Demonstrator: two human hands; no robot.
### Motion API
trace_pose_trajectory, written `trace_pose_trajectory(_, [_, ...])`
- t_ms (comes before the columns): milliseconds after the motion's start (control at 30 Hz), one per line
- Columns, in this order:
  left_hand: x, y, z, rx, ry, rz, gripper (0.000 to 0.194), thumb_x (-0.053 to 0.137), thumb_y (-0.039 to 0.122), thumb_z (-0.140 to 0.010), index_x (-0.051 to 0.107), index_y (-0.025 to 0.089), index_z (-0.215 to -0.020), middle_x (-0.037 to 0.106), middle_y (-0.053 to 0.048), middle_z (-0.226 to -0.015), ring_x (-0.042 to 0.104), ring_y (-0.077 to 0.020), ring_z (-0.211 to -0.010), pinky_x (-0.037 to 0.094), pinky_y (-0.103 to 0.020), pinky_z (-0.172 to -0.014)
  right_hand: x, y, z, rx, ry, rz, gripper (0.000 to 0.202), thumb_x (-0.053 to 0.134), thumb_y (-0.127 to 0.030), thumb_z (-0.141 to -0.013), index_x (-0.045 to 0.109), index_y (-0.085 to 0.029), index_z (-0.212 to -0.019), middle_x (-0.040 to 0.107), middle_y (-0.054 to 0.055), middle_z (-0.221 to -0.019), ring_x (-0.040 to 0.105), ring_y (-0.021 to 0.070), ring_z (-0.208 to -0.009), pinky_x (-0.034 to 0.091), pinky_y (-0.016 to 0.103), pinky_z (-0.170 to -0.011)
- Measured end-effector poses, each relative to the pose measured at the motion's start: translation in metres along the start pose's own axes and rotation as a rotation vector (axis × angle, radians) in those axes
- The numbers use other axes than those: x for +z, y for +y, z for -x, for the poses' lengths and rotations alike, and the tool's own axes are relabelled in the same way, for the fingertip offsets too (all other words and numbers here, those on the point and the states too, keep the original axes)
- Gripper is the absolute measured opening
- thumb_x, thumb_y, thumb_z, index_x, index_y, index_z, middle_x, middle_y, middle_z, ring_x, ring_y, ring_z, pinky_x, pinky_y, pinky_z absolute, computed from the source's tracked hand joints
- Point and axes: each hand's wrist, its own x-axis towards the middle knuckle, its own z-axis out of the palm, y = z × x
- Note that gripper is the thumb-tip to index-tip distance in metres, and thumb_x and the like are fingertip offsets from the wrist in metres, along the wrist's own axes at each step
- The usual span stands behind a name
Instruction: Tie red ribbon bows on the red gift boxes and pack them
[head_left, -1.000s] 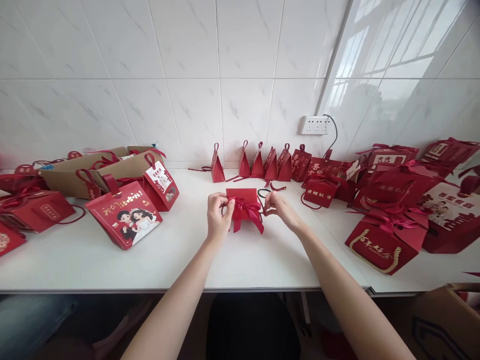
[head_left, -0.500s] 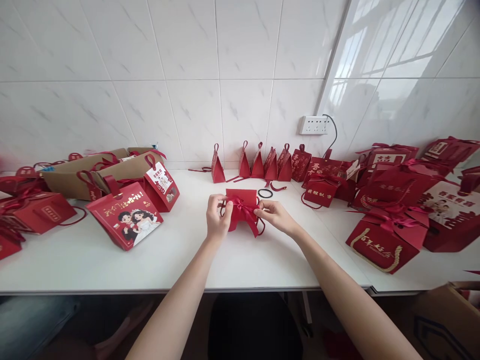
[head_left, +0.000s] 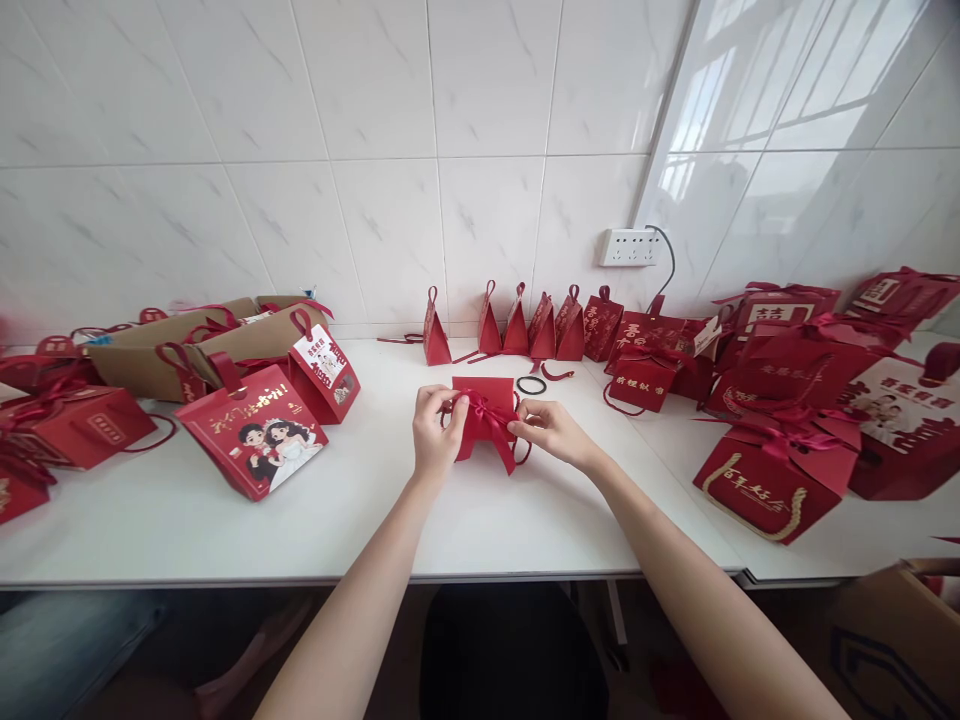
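Observation:
In the head view a small red gift box (head_left: pixel 487 388) stands mid-table with a shiny red ribbon bow (head_left: pixel 487 415) on its front. My left hand (head_left: pixel 439 428) pinches the bow's left side between thumb and fingers, against the box's left edge. On the other side my right hand (head_left: pixel 551 430) is closed, its thumb and fingertips on the ribbon's right part. One ribbon tail hangs down in front. Dark red cords show at both sides of the box. Just behind the right hand lies a black ring (head_left: pixel 532 385), probably a hair tie or band.
Several small peaked red boxes (head_left: pixel 514 335) line the wall. A picture-printed red box (head_left: pixel 259 430) and a cardboard carton (head_left: pixel 139 360) stand left. Several red gift boxes (head_left: pixel 780 475) crowd the right side. A socket strip (head_left: pixel 628 248) is on the wall; a carton (head_left: pixel 892 640) stands below right.
Almost nothing differs. The camera has shifted very slightly; both hands keep hold of the ribbon bow in the same place.

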Motion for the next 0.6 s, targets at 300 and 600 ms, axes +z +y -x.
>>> trace_pose_trajectory(300, [-0.0006,0.0039,0.0022,-0.182,-0.07,0.082,0.012,0.059,0.029,-0.076,0.054,0.019,-0.07,0.059,-0.002,-0.075,0.055,-0.0136,-0.071,0.048,-0.027,-0.067,0.0041,0.0061,-0.0024,0.029,0.162,0.084,0.046,0.044,-0.06,-0.082,0.037,-0.02,-0.06,0.041,-0.004,-0.059,0.038,0.0108,-0.056,0.035,0.026,-0.056])
trace_pose_trajectory(600, [-0.0011,0.0079,0.0032,-0.3,-0.033,0.241,0.011,0.062,0.021,-0.067,0.059,0.018,-0.078,0.059,-0.001,-0.072,0.054,-0.0124,-0.066,0.046,-0.025,-0.064,0.0066,0.0023,-0.0017,-0.028,0.228,0.086,0.039,0.048,-0.057,-0.08,0.044,-0.021,-0.065,0.051,0.0,-0.067,0.048,0.0146,-0.064,0.044,0.029,-0.063])
